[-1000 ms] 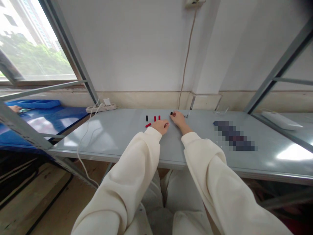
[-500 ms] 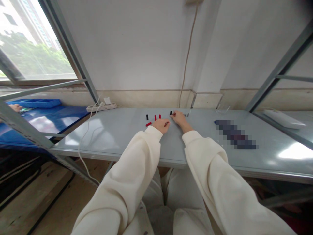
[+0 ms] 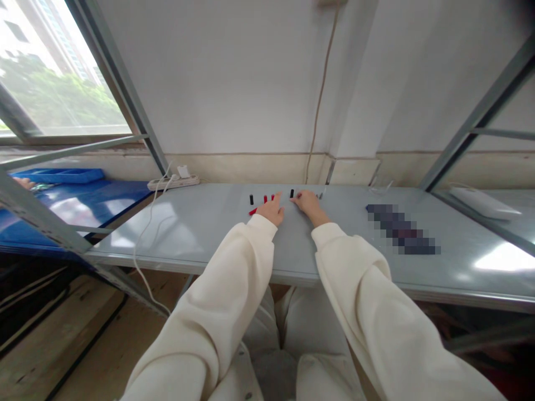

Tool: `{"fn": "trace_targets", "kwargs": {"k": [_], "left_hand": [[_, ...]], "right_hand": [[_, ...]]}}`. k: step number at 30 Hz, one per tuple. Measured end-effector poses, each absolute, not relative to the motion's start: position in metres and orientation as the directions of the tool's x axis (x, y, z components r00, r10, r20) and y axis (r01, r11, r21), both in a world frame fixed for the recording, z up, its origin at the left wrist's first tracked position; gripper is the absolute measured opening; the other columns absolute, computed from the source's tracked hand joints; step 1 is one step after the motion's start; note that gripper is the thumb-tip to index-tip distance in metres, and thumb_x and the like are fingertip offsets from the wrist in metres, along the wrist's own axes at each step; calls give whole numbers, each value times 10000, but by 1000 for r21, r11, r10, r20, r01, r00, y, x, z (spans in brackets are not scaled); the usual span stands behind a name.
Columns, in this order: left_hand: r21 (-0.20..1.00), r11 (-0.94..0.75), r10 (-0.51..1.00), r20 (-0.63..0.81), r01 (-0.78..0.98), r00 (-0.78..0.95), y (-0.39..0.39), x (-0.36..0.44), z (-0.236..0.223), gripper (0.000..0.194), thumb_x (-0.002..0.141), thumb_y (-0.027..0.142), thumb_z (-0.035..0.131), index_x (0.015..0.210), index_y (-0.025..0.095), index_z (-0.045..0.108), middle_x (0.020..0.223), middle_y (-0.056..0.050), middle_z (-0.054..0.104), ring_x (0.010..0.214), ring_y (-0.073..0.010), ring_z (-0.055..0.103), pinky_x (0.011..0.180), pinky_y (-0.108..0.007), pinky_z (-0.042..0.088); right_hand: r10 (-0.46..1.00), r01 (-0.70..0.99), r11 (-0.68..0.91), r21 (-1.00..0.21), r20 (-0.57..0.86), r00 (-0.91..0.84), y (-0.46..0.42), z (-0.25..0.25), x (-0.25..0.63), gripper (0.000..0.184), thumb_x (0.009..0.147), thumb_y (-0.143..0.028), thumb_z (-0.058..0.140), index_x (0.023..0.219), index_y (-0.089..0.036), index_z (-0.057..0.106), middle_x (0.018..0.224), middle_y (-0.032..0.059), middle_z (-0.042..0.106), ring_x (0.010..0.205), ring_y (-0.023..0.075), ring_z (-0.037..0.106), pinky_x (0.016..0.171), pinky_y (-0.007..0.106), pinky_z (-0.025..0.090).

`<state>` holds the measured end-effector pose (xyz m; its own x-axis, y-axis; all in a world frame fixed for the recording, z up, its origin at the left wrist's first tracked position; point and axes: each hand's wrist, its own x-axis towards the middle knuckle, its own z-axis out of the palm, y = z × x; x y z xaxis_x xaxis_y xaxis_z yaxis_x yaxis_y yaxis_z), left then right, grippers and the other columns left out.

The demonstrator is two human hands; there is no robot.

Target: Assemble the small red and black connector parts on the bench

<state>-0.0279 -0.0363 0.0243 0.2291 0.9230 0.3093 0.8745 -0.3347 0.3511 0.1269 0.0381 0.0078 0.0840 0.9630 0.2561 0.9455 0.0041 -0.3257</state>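
Observation:
My left hand is open over the table, its fingers stretched forward beside the small red cylinders. One upright red cylinder shows left of the fingers; another red cylinder is partly covered by them. A third red cylinder lies on its side by the wrist. To the left stands a small black cylinder. The fingertips of my right hand are pinched at the lower end of a second black cylinder, which points upward. Small grey pieces sit behind the right hand, partly hidden.
The grey table runs along the wall. A white power strip with a cable is at the back left. On the right lie a pixelated dark object and a clear item. A blue tray and another person's hand are far left.
My left hand has gone from curled fingers to stretched ones, reaching forward and partly covering a red cylinder. My right hand stays by the black cylinder almost unmoved.

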Motion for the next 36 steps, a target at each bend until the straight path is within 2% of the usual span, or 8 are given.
{"fn": "trace_targets", "kwargs": {"k": [6, 16, 20, 23, 26, 30, 33, 36], "left_hand": [[319, -243, 950, 271, 916, 157, -36, -29, 26, 598, 790, 248, 416, 1341, 164, 201, 909, -156, 617, 860, -266, 592, 796, -388, 412], [286, -189, 962, 245, 940, 119, -35, -31, 27, 633, 797, 263, 414, 1362, 177, 144, 915, -169, 616, 879, -271, 591, 795, -402, 406], [294, -183, 965, 237, 938, 114, -31, -32, 24, 604, 795, 264, 422, 1350, 181, 199, 934, -173, 611, 894, -279, 585, 797, -413, 407], [313, -202, 952, 287, 928, 111, -26, -34, 23, 487, 805, 231, 402, 1285, 181, 336, 995, -170, 595, 897, -262, 582, 782, -391, 417], [387, -236, 926, 368, 891, 85, -21, -35, 21, 305, 819, 184, 367, 1084, 180, 518, 991, -133, 605, 884, -216, 582, 770, -343, 425], [613, -342, 897, 440, 712, 51, -13, -33, 15, 186, 795, 164, 426, 938, 179, 545, 825, -64, 644, 773, -147, 588, 748, -289, 439], [771, -410, 897, 437, 488, 64, -11, -30, 15, 163, 785, 157, 441, 926, 158, 523, 778, -49, 643, 578, -96, 557, 597, -238, 454], [871, -382, 923, 379, 309, 73, -14, -29, 19, 154, 779, 156, 442, 919, 137, 504, 785, -61, 640, 410, -54, 469, 412, -192, 388]], "right_hand": [[967, 955, -65, -288, 217, 131, 18, 21, 120, 304, 766, -354, 520, 927, -119, 627, 942, 199, 623, 903, 261, 580, 719, 331, 424], [960, 953, 75, -293, 280, 10, -22, 31, 100, 254, 788, -316, 474, 866, -146, 645, 892, 155, 641, 849, 237, 590, 697, 312, 427], [962, 939, 122, -320, 270, -33, -28, 30, 97, 251, 787, -313, 479, 839, -141, 654, 879, 159, 638, 840, 240, 588, 698, 315, 423], [962, 934, 127, -333, 270, -35, -28, 29, 97, 251, 792, -313, 479, 839, -139, 654, 883, 165, 633, 851, 240, 584, 717, 315, 415], [963, 933, 132, -334, 265, -41, -28, 29, 97, 259, 802, -313, 462, 833, -136, 649, 893, 160, 633, 864, 240, 582, 727, 311, 408], [963, 916, 107, -388, 270, 2, -24, 29, 96, 342, 849, -335, 367, 844, -119, 631, 895, 159, 633, 861, 229, 580, 721, 296, 401], [969, 835, 107, -540, 243, 33, -17, 28, 97, 435, 883, -358, 265, 763, -127, 614, 777, 133, 636, 794, 203, 581, 689, 278, 396], [978, 668, 112, -735, 202, 58, -14, 29, 98, 459, 878, -394, 264, 598, -162, 544, 570, 67, 567, 621, 162, 549, 598, 256, 383]]}}
